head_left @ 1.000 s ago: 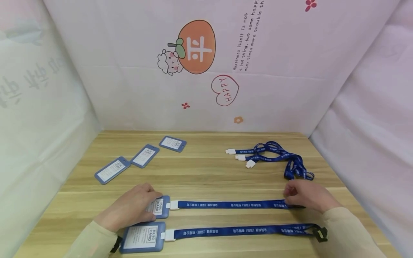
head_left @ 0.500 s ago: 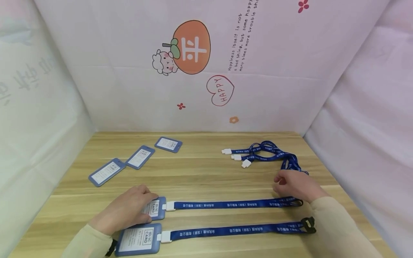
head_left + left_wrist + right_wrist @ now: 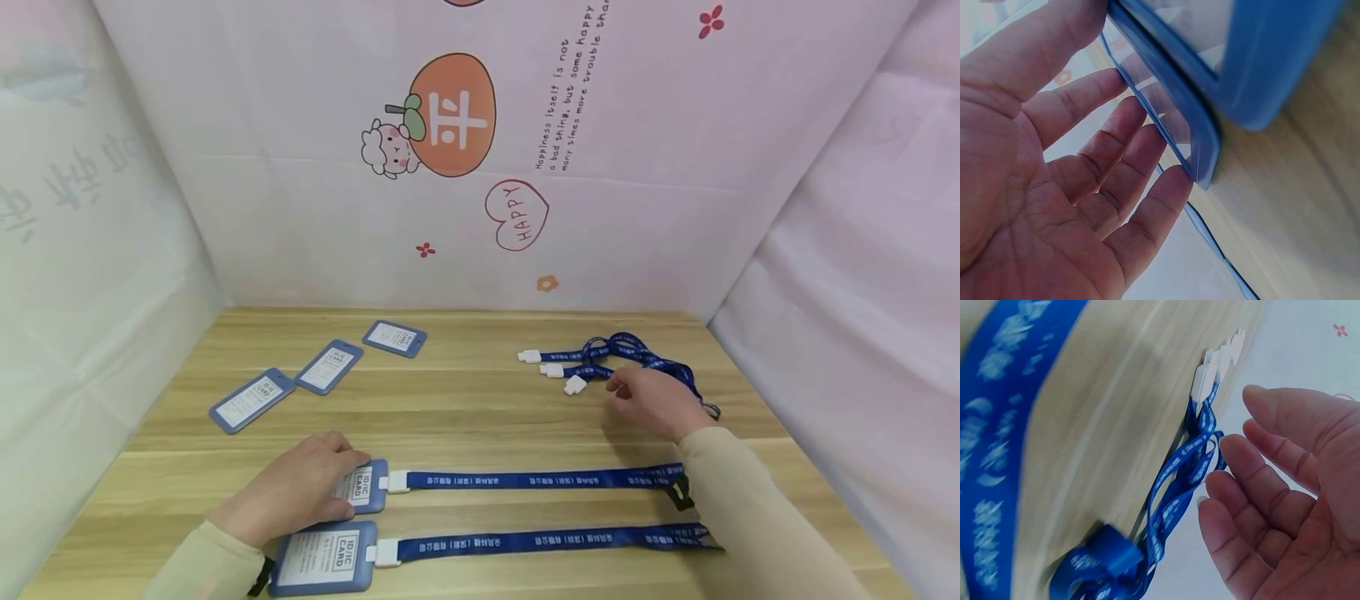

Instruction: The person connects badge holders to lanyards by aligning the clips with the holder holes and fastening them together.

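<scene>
My left hand (image 3: pixel 296 492) grips a blue ID card holder (image 3: pixel 371 486) by its opposite edges, the fingertips along the far edge and the thumb at the near one. A white clip (image 3: pixel 397 482) joins that holder to a blue lanyard (image 3: pixel 517 480) laid straight to the right. In the left wrist view, fingertips meet the rim of the card holder (image 3: pixel 1200 125). My right hand (image 3: pixel 651 402) holds nothing and hovers at the pile of blue lanyards (image 3: pixel 1175 500), its fingers loosely bent. Part of the pile is hidden behind this hand in the head view.
Closer to me lies another card holder (image 3: pixel 322 557) with its lanyard (image 3: pixel 547 542) stretched out parallel. Three loose card holders (image 3: pixel 328 367) lie at the back left. White clips (image 3: pixel 552 370) of the piled lanyards point left. Printed white cloth (image 3: pixel 337 242) walls the table.
My right hand has left the end of the straightened lanyard and moved away from me and left to the lanyard pile. My left hand keeps its hold on the card holder.
</scene>
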Demonstrator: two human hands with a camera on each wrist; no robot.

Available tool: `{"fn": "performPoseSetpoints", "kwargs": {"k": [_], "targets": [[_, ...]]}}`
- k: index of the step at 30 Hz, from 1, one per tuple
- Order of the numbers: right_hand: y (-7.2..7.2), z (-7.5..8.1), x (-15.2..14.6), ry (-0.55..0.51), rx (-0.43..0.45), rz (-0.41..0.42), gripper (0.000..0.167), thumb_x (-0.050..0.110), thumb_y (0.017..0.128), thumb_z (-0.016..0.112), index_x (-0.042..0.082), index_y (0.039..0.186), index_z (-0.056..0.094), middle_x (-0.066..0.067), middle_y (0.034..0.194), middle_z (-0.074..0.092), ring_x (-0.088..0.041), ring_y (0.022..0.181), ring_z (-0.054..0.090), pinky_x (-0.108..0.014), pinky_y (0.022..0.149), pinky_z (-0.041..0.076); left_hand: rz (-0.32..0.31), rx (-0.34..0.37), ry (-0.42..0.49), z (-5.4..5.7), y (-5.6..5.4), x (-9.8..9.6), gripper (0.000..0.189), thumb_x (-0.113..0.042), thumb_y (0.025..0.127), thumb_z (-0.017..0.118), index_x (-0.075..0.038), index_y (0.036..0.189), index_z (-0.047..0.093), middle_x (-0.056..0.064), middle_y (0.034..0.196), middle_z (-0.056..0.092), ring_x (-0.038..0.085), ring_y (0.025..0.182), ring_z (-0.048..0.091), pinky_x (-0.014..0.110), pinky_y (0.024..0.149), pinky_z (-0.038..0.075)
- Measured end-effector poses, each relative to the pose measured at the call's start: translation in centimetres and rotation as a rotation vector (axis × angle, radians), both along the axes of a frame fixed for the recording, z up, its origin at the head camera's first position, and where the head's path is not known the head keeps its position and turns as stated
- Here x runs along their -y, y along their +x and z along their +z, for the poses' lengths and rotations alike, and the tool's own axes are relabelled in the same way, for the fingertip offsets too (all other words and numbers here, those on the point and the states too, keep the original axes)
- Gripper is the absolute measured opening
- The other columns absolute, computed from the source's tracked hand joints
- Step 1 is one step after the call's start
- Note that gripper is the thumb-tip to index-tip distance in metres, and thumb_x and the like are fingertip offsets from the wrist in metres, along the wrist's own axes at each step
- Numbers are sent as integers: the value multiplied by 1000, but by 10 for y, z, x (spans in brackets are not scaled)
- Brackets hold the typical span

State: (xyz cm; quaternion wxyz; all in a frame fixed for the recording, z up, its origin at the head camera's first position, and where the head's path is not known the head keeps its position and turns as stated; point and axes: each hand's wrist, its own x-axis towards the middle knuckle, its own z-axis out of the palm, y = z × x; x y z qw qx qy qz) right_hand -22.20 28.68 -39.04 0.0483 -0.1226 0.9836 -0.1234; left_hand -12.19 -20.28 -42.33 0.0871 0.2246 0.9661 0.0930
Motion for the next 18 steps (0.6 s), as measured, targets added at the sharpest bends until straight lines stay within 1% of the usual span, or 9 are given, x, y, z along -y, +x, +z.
{"fn": "performPoseSetpoints", "kwargs": {"k": [4, 7, 9, 15, 18], "targets": [[-12, 0, 12, 7, -30, 12, 30, 26, 98, 66, 8, 122, 72, -10, 113, 74, -29, 104, 69, -54, 92, 57, 2, -1, 11, 0, 1, 0, 62, -37, 79, 91, -14, 133, 71, 5, 118, 66, 18, 99, 58, 46, 92, 56], [-20, 0, 19, 6, -18, 7, 33, 28, 98, 68, 8, 124, 71, -10, 115, 73, -29, 104, 67, -54, 93, 57, 2, -7, 10, 0, 2, 0, 62, -37, 80, 91, -14, 133, 71, 6, 119, 66, 18, 99, 58, 46, 92, 56], [-25, -2, 23, 11, -14, 5, 35, 28, 98, 69, 7, 125, 70, -9, 113, 72, -27, 102, 67, -53, 93, 57, 4, -6, 9, 0, 1, 0, 62, -37, 80, 91, -14, 133, 71, 6, 118, 66, 18, 99, 58, 47, 92, 56], [-36, -6, 37, 53, -24, 9, 39, 28, 98, 71, 5, 130, 69, -11, 112, 73, -26, 97, 68, -53, 91, 59, 9, 1, 16, -1, 1, 1, 61, -36, 80, 91, -14, 133, 71, 5, 119, 66, 18, 100, 58, 47, 93, 56], [-40, -7, 44, 79, -27, 22, 40, 28, 100, 70, 4, 132, 68, -14, 116, 73, -27, 97, 69, -54, 91, 59, 19, 9, 19, -1, 1, 1, 61, -36, 80, 91, -15, 134, 70, 5, 119, 66, 18, 100, 58, 47, 93, 56]]}}
